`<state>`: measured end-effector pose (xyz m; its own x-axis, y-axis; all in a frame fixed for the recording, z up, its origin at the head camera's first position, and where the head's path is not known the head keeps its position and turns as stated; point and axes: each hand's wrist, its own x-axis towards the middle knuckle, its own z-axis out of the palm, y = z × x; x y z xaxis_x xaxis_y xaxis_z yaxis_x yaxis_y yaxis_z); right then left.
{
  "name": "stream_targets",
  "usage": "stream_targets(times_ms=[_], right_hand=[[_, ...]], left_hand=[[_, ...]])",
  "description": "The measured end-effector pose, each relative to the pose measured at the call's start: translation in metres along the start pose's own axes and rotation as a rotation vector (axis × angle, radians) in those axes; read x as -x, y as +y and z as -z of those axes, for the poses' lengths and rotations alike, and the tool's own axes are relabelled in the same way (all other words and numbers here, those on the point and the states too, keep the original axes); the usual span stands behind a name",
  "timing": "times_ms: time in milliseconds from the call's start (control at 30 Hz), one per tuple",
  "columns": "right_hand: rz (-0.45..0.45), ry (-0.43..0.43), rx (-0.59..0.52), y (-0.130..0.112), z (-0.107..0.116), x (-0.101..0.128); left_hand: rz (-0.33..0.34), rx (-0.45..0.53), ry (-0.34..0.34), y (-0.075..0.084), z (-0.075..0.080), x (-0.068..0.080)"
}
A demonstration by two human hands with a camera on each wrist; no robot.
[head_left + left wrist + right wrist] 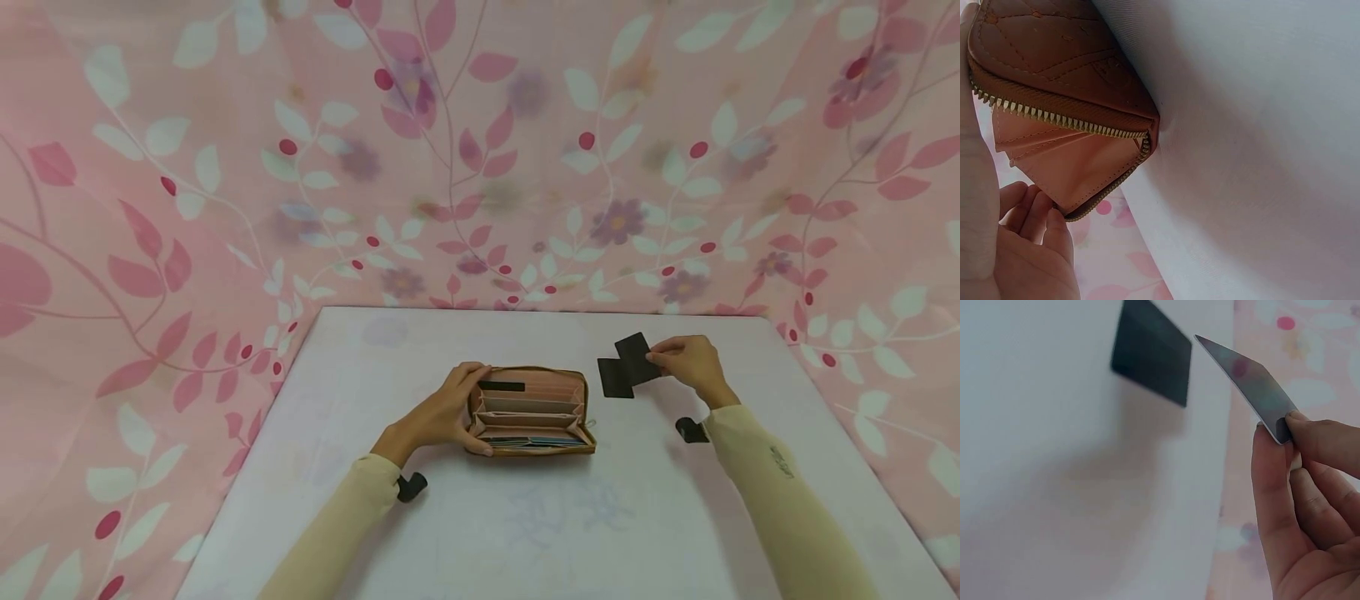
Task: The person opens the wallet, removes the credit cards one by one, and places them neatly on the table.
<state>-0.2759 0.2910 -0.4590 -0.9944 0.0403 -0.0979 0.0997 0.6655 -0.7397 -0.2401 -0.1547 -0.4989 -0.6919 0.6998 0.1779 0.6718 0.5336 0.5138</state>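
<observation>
Two black cards show: my right hand [693, 365] pinches one card [636, 357] above the other card [615, 379], while my left hand [442, 410] grips the open wallet [531, 410] on the surface [525, 517].

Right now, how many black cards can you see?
3. One black card is pinched in the right hand, one lies flat on the table beside it, and one sits in a slot of the wallet. More may be hidden inside.

A makeshift recording booth, not a lived-in room: a pink floral cloth [480, 150] hangs as backdrop around a plain white bench [525, 533].
</observation>
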Motion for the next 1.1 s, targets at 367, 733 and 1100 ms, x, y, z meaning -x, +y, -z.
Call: stream_targets(times_ms=[367,733,1100], right_hand=[[-0.143,-0.011,-0.036,0.042,-0.005,0.0],[-0.165,0.049,-0.015,0.059,-0.017,-0.004],[-0.095,0.039,0.098,0.054,-0.022,-0.009]], left_hand=[[0.003,-0.01,-0.006,-0.002,-0.002,-0.001],[-0.019,-0.01,0.014,-0.003,-0.002,0.0],[0.013,0.006,-0.011,-0.003,-0.002,-0.001]])
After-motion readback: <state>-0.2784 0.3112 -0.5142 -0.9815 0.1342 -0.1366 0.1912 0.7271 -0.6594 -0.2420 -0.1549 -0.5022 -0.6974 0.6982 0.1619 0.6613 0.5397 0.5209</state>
